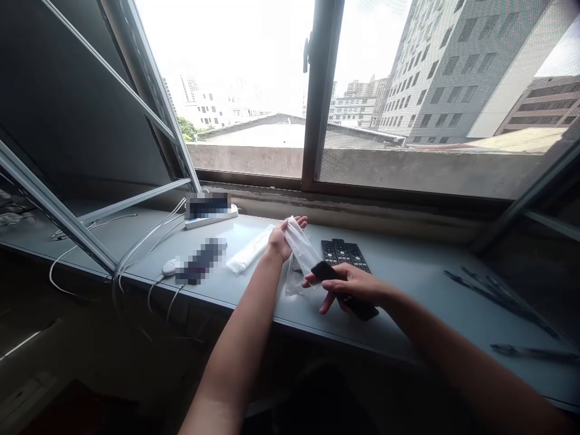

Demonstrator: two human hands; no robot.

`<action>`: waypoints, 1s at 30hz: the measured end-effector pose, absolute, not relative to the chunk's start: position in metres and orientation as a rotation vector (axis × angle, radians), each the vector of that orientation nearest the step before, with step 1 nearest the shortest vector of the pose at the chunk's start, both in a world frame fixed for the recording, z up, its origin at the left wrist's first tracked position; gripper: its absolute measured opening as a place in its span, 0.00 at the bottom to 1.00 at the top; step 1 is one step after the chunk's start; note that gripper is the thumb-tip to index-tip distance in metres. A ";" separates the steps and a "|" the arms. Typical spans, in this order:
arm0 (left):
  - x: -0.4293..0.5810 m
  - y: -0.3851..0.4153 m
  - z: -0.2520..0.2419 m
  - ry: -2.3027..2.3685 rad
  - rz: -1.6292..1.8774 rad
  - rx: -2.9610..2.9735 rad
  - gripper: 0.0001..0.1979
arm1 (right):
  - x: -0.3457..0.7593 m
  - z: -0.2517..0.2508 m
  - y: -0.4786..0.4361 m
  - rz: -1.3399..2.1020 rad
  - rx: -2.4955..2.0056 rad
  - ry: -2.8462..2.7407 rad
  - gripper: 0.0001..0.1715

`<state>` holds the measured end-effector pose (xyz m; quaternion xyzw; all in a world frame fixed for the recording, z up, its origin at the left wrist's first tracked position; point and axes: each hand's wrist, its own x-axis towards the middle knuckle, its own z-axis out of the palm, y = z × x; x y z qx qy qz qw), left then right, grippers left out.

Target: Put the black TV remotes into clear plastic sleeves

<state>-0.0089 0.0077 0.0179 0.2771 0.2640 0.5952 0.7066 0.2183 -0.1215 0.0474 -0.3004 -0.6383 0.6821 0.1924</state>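
Note:
A clear plastic bag [299, 241] lies across my left hand [281, 239], whose fingers are partly hidden by it. My right hand [347, 284] grips a black remote control [362, 307]. The remote's front end meets the lower end of the bag; I cannot tell whether it is inside the opening. Just behind my right hand, several black remotes [341, 249] lie side by side on the grey table. A stack of clear bags [249, 251] rests left of my left hand, and another clear bag [294, 281] lies beneath the held one.
A white power strip [212, 217] stands at the back left, with white cables [136, 254] hanging over the front edge. Near it are a round white charger [170, 267] and a blurred-out device [199, 263]. Metal frames [158, 115] flank the window. Dark pens [530, 351] lie at right.

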 end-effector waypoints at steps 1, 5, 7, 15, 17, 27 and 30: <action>-0.009 0.008 0.018 0.583 1.332 0.607 0.15 | 0.219 0.048 -0.122 1.920 -0.839 -1.803 0.31; -0.011 0.008 0.018 0.594 1.359 0.578 0.15 | 0.220 0.050 -0.123 1.949 -0.819 -1.867 0.30; -0.011 0.008 0.018 0.611 1.364 0.601 0.16 | 0.220 0.050 -0.123 1.955 -0.811 -1.882 0.30; 0.004 -0.001 0.017 0.677 1.224 0.874 0.21 | 0.219 0.047 -0.121 1.734 -0.857 -1.686 0.36; 0.007 -0.003 0.016 0.658 1.225 0.929 0.21 | 0.219 0.047 -0.121 1.701 -0.866 -1.678 0.38; -0.010 0.007 0.014 0.867 1.416 0.857 0.19 | 0.218 0.048 -0.123 1.839 -0.743 -1.804 0.32; -0.014 0.006 0.013 0.949 1.405 0.919 0.15 | 0.220 0.051 -0.124 1.918 -0.715 -1.895 0.32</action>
